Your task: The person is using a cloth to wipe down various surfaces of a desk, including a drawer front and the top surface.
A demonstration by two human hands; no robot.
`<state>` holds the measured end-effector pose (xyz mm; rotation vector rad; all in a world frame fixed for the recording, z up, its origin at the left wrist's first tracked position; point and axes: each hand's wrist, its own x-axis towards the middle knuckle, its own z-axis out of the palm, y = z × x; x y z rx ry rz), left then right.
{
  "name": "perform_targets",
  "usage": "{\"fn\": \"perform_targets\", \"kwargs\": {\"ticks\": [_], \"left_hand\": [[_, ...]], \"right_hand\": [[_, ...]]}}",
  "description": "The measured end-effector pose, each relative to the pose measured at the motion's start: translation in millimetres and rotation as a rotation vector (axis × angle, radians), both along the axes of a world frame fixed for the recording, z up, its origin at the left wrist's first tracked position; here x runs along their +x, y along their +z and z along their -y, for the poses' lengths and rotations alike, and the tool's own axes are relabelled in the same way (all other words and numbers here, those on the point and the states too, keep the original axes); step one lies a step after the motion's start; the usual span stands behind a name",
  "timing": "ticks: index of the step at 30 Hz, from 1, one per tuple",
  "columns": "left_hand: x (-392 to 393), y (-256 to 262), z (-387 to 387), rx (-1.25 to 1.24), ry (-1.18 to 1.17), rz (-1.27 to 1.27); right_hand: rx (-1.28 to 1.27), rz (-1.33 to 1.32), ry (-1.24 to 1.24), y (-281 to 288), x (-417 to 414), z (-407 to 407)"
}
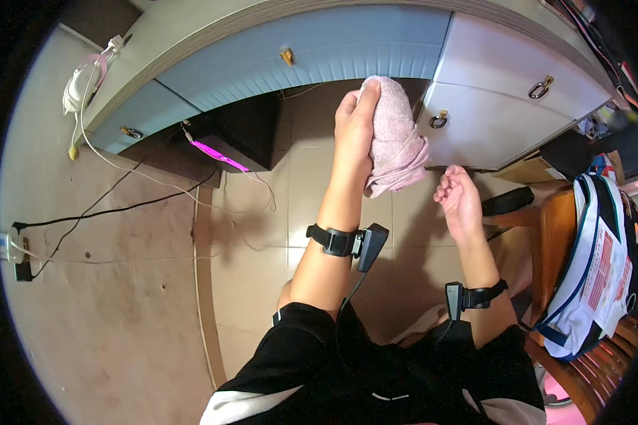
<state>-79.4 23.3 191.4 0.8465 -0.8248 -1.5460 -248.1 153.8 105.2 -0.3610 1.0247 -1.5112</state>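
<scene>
My left hand (355, 125) grips a pink terry towel (396, 133), bunched into a long thick bundle, with the thumb laid on its upper end. The towel hangs in the air before the desk, its loose folds at the lower end. Whether anything is inside the bundle cannot be told. To the right, apart from the towel, my right hand (460, 199) is loosely curled with the palm side up, and nothing shows in it. A black strap with a small device (372, 247) is on my left forearm; a similar device (454, 300) is on the right.
A desk with blue drawers (234, 69) and a white cabinet (505, 117) spans the front. On the right stands a wooden chair (555, 234) bearing a white and navy backpack (585, 287). Cables (133, 212) cross the left side near a glowing pink strip (218, 155).
</scene>
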Motion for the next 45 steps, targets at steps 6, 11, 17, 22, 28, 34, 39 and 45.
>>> {"fn": "perform_targets", "kwargs": {"ticks": [6,11,17,22,28,34,39,45], "left_hand": [[0.4,3.2,10.8,-0.01,-0.014,0.037],[7.3,-13.5,13.2,0.061,0.118,0.062],[53.0,-4.4,15.1,0.061,0.269,-0.022],[93.1,-3.0,18.9,0.048,0.428,-0.189],[140.0,-4.7,25.0,0.012,0.586,-0.143],[181.8,2.0,22.6,-0.086,0.719,-0.148],[204.2,12.0,21.7,-0.248,0.852,-0.021],[214.9,16.1,21.0,-0.322,0.968,0.114]], "right_hand": [[0.002,-0.001,0.017,-3.0,-2.5,-1.7],[-0.007,-0.004,0.023,-3.8,-4.5,-4.8],[0.004,-0.024,0.023,3.8,1.7,-4.1],[0.033,-0.005,0.066,1.6,16.3,-0.8],[0.035,-0.007,0.128,-11.6,43.2,7.4],[0.073,0.008,0.136,-0.2,71.4,11.7],[0.06,-0.024,0.063,-3.1,80.4,13.0],[0.076,0.033,0.06,-3.7,83.0,19.4]]}}
